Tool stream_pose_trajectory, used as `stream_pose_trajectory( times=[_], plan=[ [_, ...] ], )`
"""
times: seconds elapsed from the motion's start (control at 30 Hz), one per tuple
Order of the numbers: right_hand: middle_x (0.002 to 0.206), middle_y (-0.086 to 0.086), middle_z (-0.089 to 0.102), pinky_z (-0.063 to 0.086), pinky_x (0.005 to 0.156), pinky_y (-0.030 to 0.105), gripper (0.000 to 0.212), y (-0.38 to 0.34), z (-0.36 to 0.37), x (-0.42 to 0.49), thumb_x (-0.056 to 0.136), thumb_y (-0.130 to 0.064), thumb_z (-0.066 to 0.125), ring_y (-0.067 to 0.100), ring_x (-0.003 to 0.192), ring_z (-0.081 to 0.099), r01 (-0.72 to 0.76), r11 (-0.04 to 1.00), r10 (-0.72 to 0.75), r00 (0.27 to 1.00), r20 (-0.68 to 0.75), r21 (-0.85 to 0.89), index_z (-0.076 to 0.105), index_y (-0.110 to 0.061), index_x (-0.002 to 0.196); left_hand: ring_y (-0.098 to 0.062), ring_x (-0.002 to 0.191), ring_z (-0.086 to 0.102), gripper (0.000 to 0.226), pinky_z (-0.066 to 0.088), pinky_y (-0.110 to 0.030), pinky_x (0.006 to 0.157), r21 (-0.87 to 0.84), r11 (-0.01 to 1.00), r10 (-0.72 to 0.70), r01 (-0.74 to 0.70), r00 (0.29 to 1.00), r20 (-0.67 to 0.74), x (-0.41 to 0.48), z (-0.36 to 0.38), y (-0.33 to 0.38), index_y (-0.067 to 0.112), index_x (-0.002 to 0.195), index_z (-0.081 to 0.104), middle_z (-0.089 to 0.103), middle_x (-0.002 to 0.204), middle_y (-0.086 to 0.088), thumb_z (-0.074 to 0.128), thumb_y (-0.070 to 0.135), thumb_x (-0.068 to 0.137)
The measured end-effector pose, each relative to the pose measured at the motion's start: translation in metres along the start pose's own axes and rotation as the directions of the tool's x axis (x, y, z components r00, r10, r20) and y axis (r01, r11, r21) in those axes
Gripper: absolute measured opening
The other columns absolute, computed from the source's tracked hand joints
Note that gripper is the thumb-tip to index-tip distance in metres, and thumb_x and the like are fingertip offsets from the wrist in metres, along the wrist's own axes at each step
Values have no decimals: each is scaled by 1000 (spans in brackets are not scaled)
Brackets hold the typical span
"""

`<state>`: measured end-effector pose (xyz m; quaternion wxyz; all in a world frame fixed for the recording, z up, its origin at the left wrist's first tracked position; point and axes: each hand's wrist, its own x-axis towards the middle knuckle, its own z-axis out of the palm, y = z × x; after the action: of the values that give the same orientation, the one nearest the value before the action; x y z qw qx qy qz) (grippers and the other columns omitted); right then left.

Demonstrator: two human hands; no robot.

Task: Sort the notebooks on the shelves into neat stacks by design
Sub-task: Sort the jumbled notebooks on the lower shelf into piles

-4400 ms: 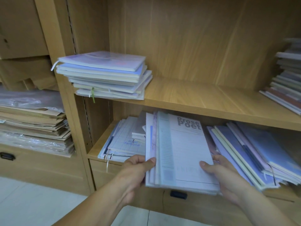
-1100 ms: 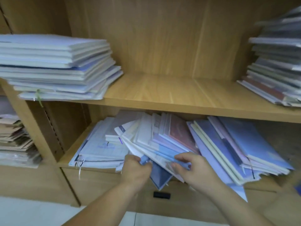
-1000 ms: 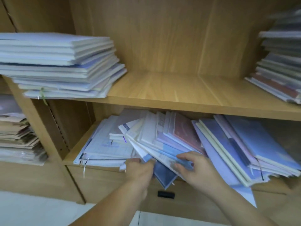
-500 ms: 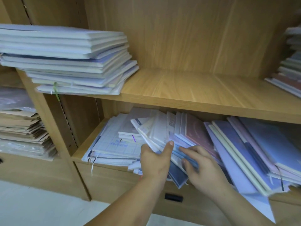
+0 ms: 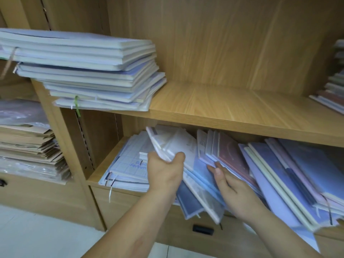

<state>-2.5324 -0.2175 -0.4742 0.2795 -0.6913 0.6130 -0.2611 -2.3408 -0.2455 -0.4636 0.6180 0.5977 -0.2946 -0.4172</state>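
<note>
1. Reaches with both bare arms into the lower wooden shelf (image 5: 101, 170) of a light oak bookcase.
2. Holds in the left hand (image 5: 165, 170) a tilted bundle of glossy white notebooks (image 5: 167, 142). Grip clamped on the bundle's lower edge, thumb on top, far end angled up towards the board above.
3. Rests the right hand (image 5: 230, 187), grip apart and fingers straight, on a light blue notebook (image 5: 202, 173) in the slumped middle pile. Fingertips (image 5: 216, 169) just beside a maroon-covered notebook (image 5: 230, 155).
4. Between the two wrists: a dark blue notebook (image 5: 188, 200), jutting out past the shelf's front edge.
5. At the left end of the same shelf: a flat pile of white grid-printed notebooks (image 5: 128, 164). At the right end: a leaning row of purple and blue notebooks (image 5: 290, 174).
6. On the upper wooden shelf (image 5: 232, 108): an uneven stack of pale blue notebooks (image 5: 89, 71) at the left, and a stack of darker notebooks (image 5: 335, 90) at the right edge.
7. In the neighbouring left compartment: a pile of brown paper sheets (image 5: 28, 142). Below the hands: a black drawer handle (image 5: 202, 229).
</note>
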Motion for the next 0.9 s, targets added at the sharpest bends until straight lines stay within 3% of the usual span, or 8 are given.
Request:
stream_pose_trajectory(
  times=[0.13, 0.27, 0.47, 0.53, 0.6, 0.67, 0.8, 0.9],
  plan=[
    [163, -18, 27, 30, 119, 33, 76, -7, 9, -1, 78, -89, 38, 2, 150, 22, 23, 996, -22, 1000, 14, -91, 54, -49, 140, -30, 77, 76, 34, 64, -52, 73, -84, 995, -57, 59, 998, 25, 12, -43, 7, 13, 101, 65, 78, 87, -10, 85, 26, 79],
    [155, -19, 25, 40, 111, 33, 67, -26, 20, -4, 78, -83, 55, 6, 146, 26, 120, 912, -86, 991, 102, -392, 50, -55, 139, -20, 76, 76, 28, 59, -29, 61, -39, 994, -103, 106, 992, 71, 22, -73, 6, 11, 107, 69, 79, 89, -5, 78, 30, 89],
    [166, -3, 20, 45, 106, 37, 60, -37, 37, -7, 101, -65, 34, 19, 153, 21, 114, 794, -81, 993, 82, -597, 23, -47, 157, -17, 101, 68, 64, 60, -42, 83, 232, 966, -178, 118, 949, 260, -4, -89, -9, 34, 131, 38, 69, 114, 6, 81, 21, 86],
    [151, 8, 49, 56, 87, 42, 56, -41, 43, 0, 104, -57, 27, 27, 137, 50, 121, 766, -139, 990, 20, -631, 38, -34, 154, -20, 104, 67, 67, 59, -51, 88, 239, 961, -199, 141, 950, 240, -12, -94, -14, 34, 132, 37, 68, 115, 4, 80, 14, 85],
    [119, 7, 70, 58, 64, 42, 56, -41, 47, 7, 104, -51, 26, 30, 99, 70, 143, 756, -263, 960, -97, -639, 55, -24, 144, -23, 102, 69, 59, 62, -56, 80, 196, 959, -253, 206, 931, 264, -22, -99, -17, 38, 126, 41, 69, 113, 3, 78, 13, 88],
    [124, 4, 67, 56, 73, 41, 53, -46, 46, 10, 104, -53, 30, 27, 102, 69, 140, 761, -268, 957, -110, -633, 50, -29, 147, -24, 99, 71, 52, 63, -57, 72, 180, 956, -278, 233, 914, 295, -30, -104, -18, 43, 119, 45, 72, 110, 2, 73, 10, 92],
    [163, 3, 31, 45, 107, 41, 83, -50, 41, 3, 86, -79, 50, 24, 148, 33, 97, 852, -66, 995, 79, -514, 27, -43, 157, -26, 95, 73, 43, 64, -52, 65, 181, 970, -202, 162, 952, 230, -27, -107, -18, 31, 117, 52, 74, 105, -6, 74, 4, 90],
    [169, -2, 15, 34, 118, 38, 91, -52, 31, -5, 83, -70, 65, 16, 155, 17, 98, 895, -29, 986, 162, -435, 18, -48, 158, -26, 90, 74, 34, 64, -51, 64, 173, 974, -173, 148, 974, 145, -18, -105, -13, 16, 109, 54, 74, 100, -11, 79, 9, 87]
  ],
)
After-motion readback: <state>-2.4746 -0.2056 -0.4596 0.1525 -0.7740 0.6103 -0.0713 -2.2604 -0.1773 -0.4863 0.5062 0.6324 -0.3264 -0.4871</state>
